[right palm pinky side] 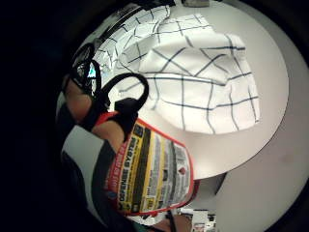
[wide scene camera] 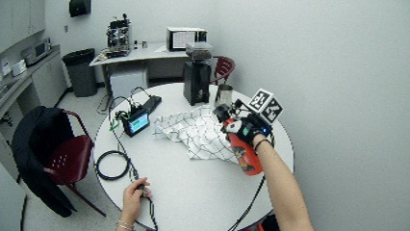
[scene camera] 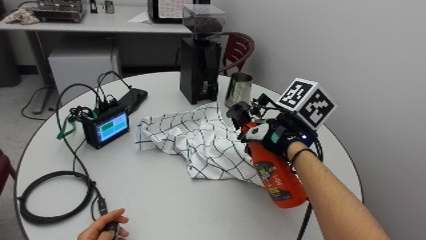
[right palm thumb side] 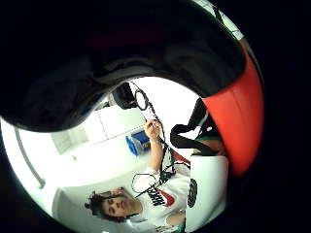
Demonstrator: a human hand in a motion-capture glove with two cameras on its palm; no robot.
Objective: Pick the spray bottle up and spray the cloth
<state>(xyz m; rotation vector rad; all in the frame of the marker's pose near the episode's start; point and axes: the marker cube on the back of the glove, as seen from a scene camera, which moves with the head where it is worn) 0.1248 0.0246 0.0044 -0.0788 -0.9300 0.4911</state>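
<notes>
The red spray bottle (scene camera: 276,175) is held in the gloved right hand (scene camera: 279,137), fingers curled round its neck below the black nozzle (scene camera: 238,111). The bottle is lifted clear of the round white table (scene camera: 166,200), tilted, nozzle directed toward the checked cloth (scene camera: 193,137). The cloth is spread crumpled mid-table, just beside the bottle

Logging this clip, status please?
Right hand grips spray bottle, lifted off table. Nozzle toward checked cloth. Nothing between.
</notes>
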